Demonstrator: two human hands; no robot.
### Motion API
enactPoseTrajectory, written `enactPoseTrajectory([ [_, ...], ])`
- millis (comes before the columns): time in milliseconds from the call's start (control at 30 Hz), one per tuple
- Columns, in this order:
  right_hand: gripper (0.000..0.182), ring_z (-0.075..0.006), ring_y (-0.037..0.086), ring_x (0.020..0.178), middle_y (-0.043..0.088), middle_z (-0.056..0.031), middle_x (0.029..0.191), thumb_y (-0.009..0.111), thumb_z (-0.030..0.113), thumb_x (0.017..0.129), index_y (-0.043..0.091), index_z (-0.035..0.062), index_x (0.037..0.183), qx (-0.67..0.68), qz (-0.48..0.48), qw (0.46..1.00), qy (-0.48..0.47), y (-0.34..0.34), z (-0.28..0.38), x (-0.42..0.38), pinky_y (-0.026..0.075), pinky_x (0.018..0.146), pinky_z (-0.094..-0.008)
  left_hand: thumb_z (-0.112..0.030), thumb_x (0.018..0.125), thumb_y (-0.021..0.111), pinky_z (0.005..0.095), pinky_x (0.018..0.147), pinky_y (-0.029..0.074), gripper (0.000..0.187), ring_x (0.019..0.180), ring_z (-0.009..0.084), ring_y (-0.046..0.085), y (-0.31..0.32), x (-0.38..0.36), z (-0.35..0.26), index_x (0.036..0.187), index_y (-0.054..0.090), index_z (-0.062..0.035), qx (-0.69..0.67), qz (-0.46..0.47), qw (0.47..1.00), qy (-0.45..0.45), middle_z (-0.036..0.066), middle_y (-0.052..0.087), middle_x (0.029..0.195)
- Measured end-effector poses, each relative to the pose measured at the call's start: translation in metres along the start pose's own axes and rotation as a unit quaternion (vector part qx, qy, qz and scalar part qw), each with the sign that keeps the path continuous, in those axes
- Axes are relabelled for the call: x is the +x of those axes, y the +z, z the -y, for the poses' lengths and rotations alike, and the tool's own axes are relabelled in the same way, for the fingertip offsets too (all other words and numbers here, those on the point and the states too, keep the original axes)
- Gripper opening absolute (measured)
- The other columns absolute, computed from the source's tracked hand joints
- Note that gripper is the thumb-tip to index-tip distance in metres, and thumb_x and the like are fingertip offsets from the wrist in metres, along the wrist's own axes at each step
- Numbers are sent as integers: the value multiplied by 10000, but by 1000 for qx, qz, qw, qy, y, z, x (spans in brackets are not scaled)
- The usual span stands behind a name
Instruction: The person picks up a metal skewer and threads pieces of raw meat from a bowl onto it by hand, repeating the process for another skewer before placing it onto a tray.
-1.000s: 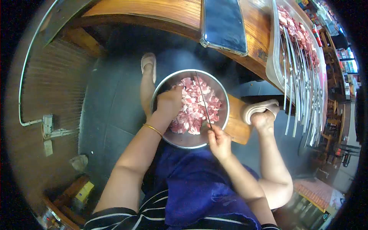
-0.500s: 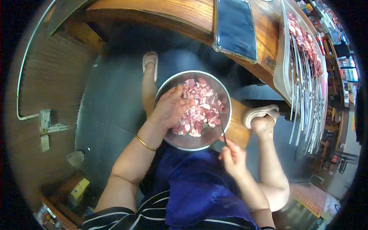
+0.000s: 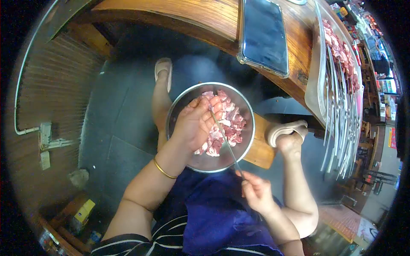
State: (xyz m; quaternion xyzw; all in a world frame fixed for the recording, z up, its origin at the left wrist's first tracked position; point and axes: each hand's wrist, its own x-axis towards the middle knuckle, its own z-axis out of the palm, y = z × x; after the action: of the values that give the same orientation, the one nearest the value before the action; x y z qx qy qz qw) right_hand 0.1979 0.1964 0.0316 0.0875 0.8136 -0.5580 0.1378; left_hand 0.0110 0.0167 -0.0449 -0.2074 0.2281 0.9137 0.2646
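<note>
A round steel bowl [image 3: 206, 164] rests at my lap, with raw, pink-and-white meat chunks [image 3: 234, 123] in it. Over the bowl, my left hand [image 3: 194, 123] has its thumb and fingers closed at the tip of a thin metal skewer [image 3: 229, 147]. They pinch what looks like a piece of meat, mostly hidden by the fingers. My right hand [image 3: 258, 192] grips the skewer's other end, just outside the near rim. The skewer slants across the bowl from one hand to the other.
A wooden table [image 3: 171, 13] curves across the top, bearing a phone [image 3: 263, 36]. At its right, a clear tray [image 3: 314, 91] holds several loaded meat skewers [image 3: 341, 55], bare ends overhanging. A wooden stool [image 3: 256, 149] shows beside the bowl. A wall [image 3: 51, 89] stands left.
The skewer has swung from the bowl's right side to slant inward, its tip now at my left fingers. My right hand has shifted slightly down. The left fingers have drawn together.
</note>
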Motion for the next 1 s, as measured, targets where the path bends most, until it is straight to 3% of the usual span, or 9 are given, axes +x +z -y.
enactPoseTrajectory([
  [200,286,-72,585,666,701,-113,941,507,4,886,622,17,1147,-48,-35,998,-15,2,4,6,494,640,-239,-167,945,538,352,875,511,91,982,216,623,2,1,-1,998,585,-110,-6,29,999,24,106,636,1083],
  [300,296,-71,575,654,681,-94,829,512,5,879,624,22,1152,-9,-6,997,72,-1,8,3,486,635,-238,-172,949,534,347,861,516,97,968,215,625,4,-1,0,995,582,-101,27,25,998,44,101,638,1060],
  [500,294,-71,552,597,606,-50,688,511,15,878,638,35,1142,-53,-17,998,17,-4,12,8,467,588,-231,-168,957,517,350,847,520,112,914,203,624,1,-1,-2,992,574,-78,37,36,998,37,87,633,981],
  [800,283,-70,542,588,599,-44,672,514,16,883,643,26,1135,-23,-6,1000,-16,-9,4,12,457,575,-230,-182,955,520,363,844,522,135,899,203,622,0,-4,-5,1042,555,-84,38,27,998,-36,80,627,982],
  [900,275,-54,517,588,604,-10,681,512,11,888,646,19,1129,-28,-7,1000,-10,-5,1,10,443,576,-214,-183,951,527,367,841,524,126,903,207,626,3,-6,0,1029,567,-92,2,5,999,-43,76,631,978],
  [1000,283,-39,494,605,609,16,713,504,-5,888,646,20,1132,26,-15,999,36,1,-5,8,432,586,-203,-174,951,526,374,849,526,115,920,211,629,0,-4,4,1015,580,-95,-4,46,998,-45,79,635,978],
])
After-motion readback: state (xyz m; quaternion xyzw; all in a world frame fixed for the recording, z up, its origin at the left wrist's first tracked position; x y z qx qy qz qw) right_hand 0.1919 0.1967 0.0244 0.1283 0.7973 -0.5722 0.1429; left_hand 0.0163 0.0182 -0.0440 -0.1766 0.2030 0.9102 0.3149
